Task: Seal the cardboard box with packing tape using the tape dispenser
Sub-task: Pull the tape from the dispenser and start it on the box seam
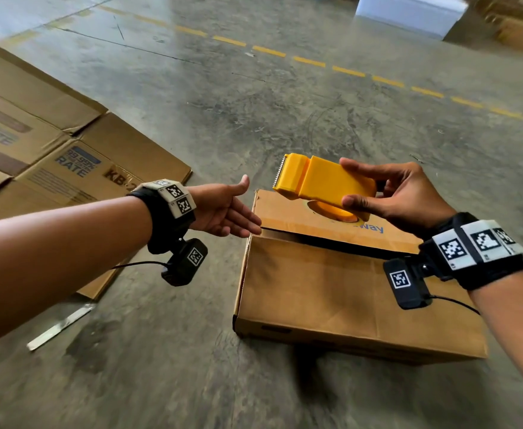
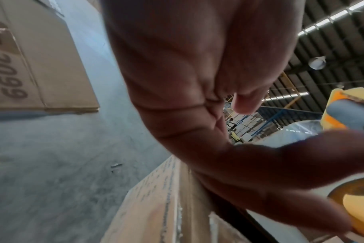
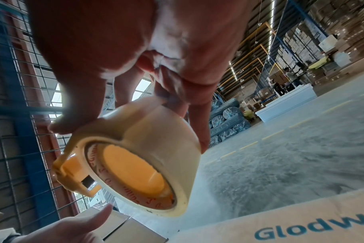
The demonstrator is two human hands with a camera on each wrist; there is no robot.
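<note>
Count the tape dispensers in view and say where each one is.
1. The yellow tape dispenser is held in the right hand, above the far flap of the cardboard box. Its tape roll shows from the right wrist. None other shows; flattened cartons could hide more.

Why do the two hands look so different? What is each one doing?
The right hand grips the yellow tape dispenser above the cardboard box; the left hand holds nothing. The right hand's fingers curl round the dispenser; the left hand's fingers are stretched out flat, reaching toward the box's left edge. The right hand is over the box; the left is beside it, over the floor. Both wear black wrist straps with cameras.
</note>
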